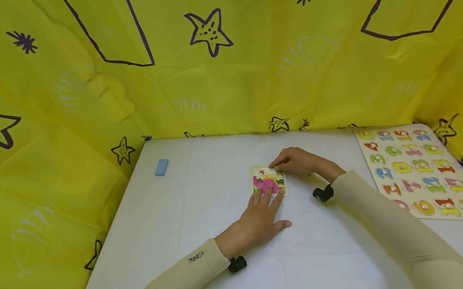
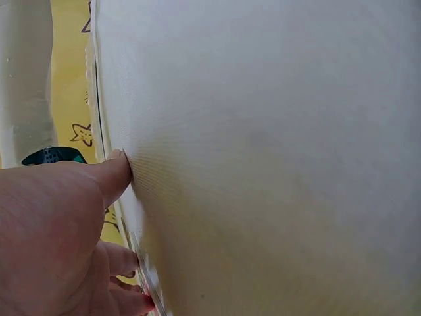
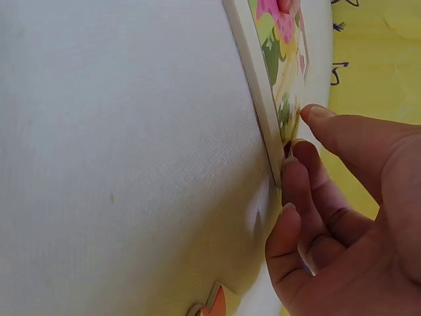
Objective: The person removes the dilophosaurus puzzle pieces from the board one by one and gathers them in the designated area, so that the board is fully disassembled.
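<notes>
A small square picture puzzle (image 1: 256,171) with a pink spotted dinosaur lies flat on the white table. My left hand (image 1: 257,220) rests its spread fingers on the puzzle's near part, thumb out to the side on the table. Along the far right corner, the thumb and fingers of my right hand (image 1: 298,161) pinch a puzzle piece (image 3: 287,118), largely hidden by the fingertips. Green and pale print shows there in the right wrist view. A loose orange-and-yellow piece (image 3: 220,299) lies on the table below the right hand.
At the right stands a wooden number board (image 1: 403,144) with colourful knobbed numerals, lying flat beneath the right forearm's far side. A blue block (image 1: 161,167) sits at the back left. Yellow patterned cloth (image 1: 217,93) hangs behind and beside the table (image 1: 202,190).
</notes>
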Available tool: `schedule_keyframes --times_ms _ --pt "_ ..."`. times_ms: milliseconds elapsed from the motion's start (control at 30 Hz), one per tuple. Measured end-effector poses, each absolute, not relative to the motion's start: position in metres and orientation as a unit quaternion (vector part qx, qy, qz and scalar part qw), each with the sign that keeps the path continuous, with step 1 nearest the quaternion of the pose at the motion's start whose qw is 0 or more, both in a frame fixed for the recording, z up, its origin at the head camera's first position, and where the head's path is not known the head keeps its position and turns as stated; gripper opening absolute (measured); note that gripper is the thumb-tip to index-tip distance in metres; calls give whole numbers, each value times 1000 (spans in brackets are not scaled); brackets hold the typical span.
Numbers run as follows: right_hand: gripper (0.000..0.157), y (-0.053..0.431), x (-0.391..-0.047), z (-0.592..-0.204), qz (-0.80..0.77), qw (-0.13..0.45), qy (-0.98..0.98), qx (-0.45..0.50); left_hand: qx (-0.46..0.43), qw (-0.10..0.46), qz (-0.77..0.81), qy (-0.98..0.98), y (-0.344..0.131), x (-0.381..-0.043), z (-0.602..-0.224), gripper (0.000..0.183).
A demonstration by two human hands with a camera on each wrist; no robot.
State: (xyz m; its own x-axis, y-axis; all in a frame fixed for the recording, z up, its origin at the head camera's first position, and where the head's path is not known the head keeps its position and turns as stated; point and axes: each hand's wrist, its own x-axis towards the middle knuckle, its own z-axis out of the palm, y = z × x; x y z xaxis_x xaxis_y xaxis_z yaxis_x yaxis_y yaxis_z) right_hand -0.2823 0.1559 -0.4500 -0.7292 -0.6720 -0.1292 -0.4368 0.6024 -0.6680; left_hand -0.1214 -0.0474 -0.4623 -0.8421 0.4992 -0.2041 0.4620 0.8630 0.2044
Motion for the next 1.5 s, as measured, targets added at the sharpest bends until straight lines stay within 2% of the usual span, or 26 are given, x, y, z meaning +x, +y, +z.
schedule_keyframes --times_ms 600,1000,1500 --pt "28 149 -285 -449 -309 207 871 -322 250 134 67 956 -47 -122 -462 85" --pt "26 147 -279 -455 -324 180 871 -322 248 140 71 956 -48 -122 -463 85" --pt "25 148 -281 -455 -333 193 866 -319 248 138 78 956 -48 -122 -463 84"
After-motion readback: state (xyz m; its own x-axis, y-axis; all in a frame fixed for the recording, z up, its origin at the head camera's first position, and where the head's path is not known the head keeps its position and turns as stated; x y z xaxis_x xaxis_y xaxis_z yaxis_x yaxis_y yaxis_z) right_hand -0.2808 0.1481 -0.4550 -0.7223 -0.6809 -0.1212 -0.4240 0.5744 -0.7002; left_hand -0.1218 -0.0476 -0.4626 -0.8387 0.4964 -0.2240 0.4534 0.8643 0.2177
